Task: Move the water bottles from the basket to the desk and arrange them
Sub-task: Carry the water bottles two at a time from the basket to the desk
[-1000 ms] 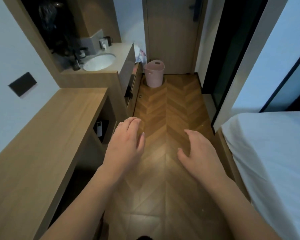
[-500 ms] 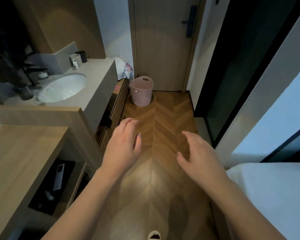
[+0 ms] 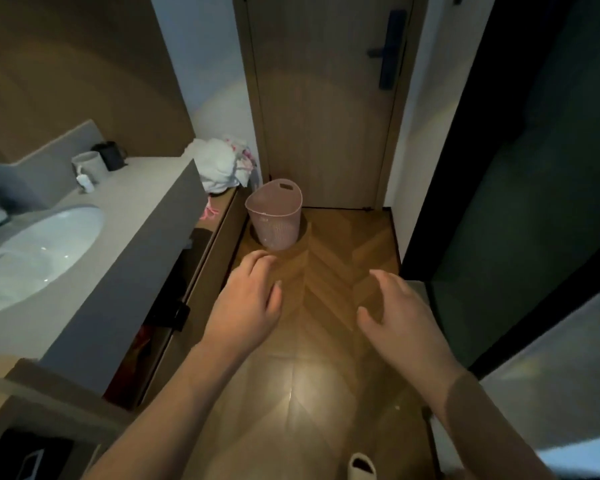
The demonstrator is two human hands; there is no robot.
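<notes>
Both hands reach out ahead over the herringbone floor [image 3: 312, 393], empty, fingers loosely spread and holding nothing: the left hand [image 3: 246, 303] slightly forward, the right hand [image 3: 399, 320] a little lower and off to the side. Straight beyond them, past a short stretch of bare floor, the pink basket [image 3: 274, 216] stands upright with its long axis vertical and its mouth open to the top, just before the door [image 3: 326, 98]. It lies ahead and a touch left of centre, so the left hand is the nearer of the two. Whether bottles lie inside I cannot tell from here. Left of it runs the counter [image 3: 129, 216] with the sink [image 3: 32, 258]. Compared with half a second back, the basket looms larger and closer, the hands keep their pose, and the bed has slipped nearly out of sight.
</notes>
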